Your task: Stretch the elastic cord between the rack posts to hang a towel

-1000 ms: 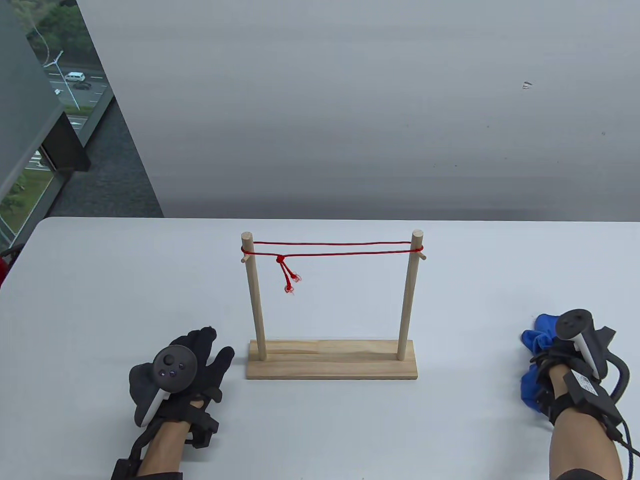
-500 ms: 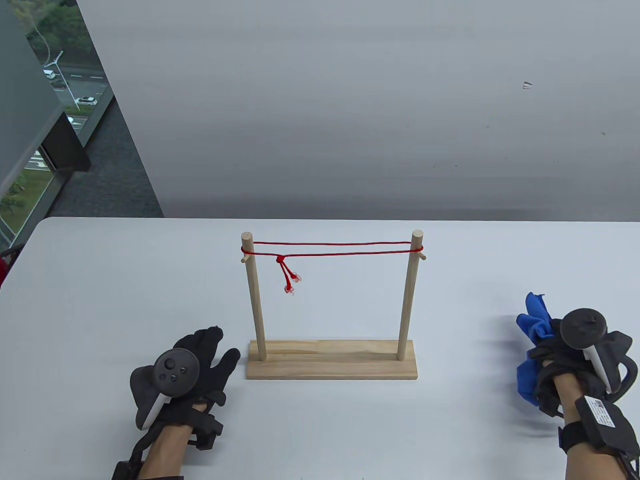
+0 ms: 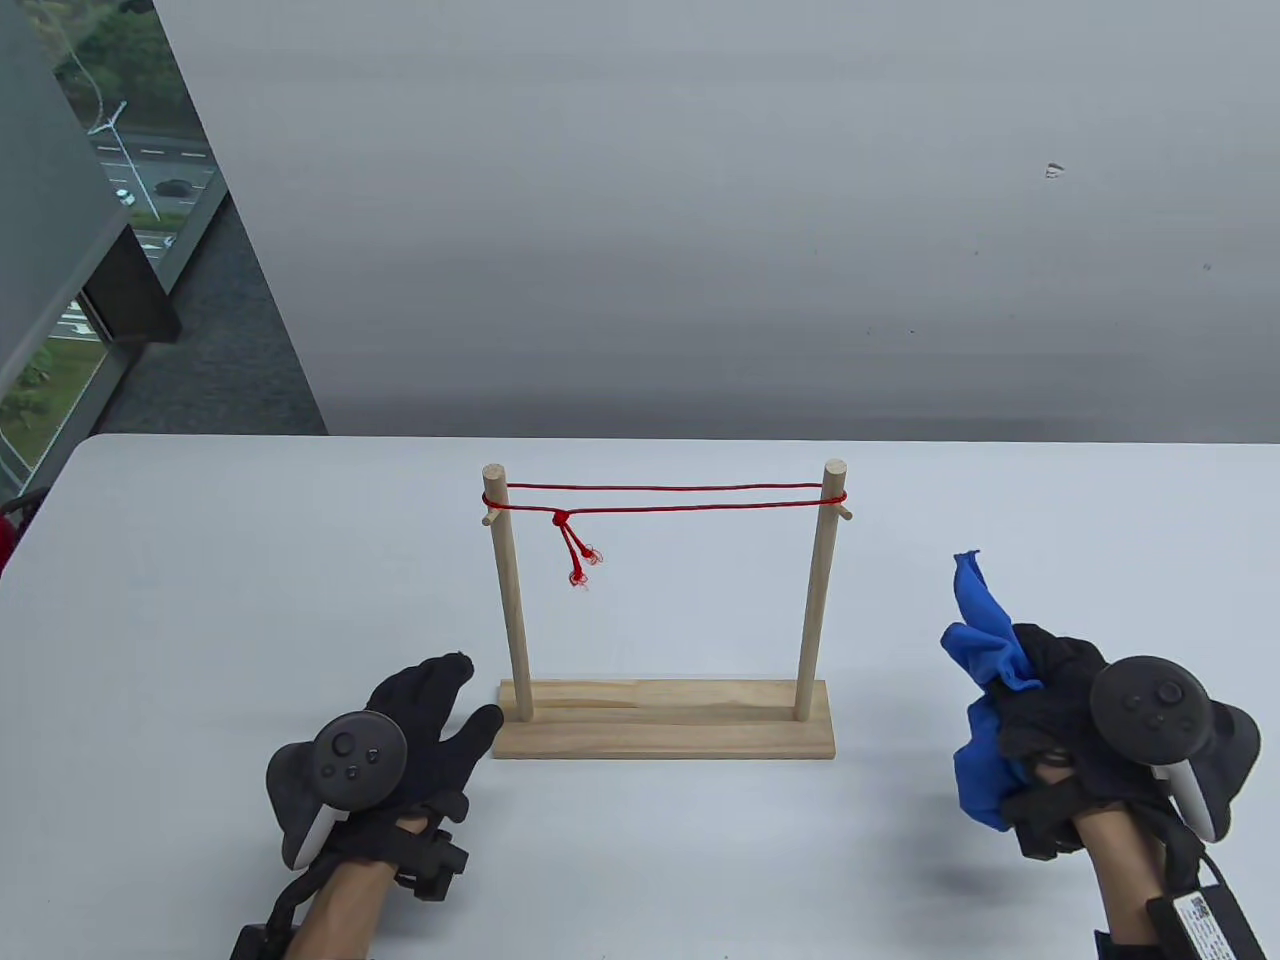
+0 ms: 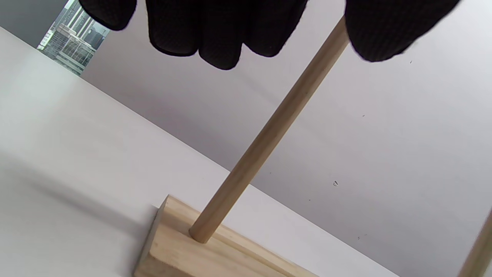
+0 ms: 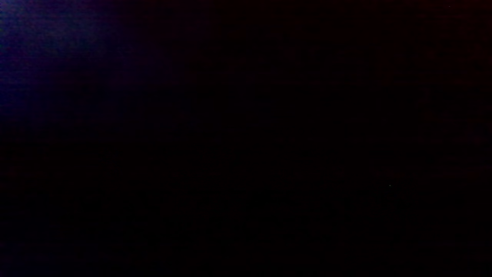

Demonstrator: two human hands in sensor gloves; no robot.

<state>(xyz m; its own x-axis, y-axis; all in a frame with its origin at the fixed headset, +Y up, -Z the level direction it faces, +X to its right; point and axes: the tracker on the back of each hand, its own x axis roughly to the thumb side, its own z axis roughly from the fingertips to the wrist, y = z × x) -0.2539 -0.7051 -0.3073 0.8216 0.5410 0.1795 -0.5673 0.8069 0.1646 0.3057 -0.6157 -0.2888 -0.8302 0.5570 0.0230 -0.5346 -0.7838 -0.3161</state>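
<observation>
A wooden rack (image 3: 662,718) with two upright posts stands mid-table. A red elastic cord (image 3: 665,497) runs doubled between the post tops, knotted near the left post with loose ends hanging. My right hand (image 3: 1050,700) grips a bunched blue towel (image 3: 985,650) and holds it above the table, right of the rack. My left hand (image 3: 440,700) is open and empty, fingers spread, just left of the rack base. In the left wrist view the left post (image 4: 269,134) rises from the base (image 4: 180,254) below my fingertips (image 4: 215,38). The right wrist view is dark, covered by the towel.
The white table (image 3: 250,600) has its left edge near a window. A grey wall (image 3: 700,250) stands behind the table's far edge.
My right hand has lifted the blue towel off the table and carried it left toward the rack. My left hand has edged right, closer to the rack base.
</observation>
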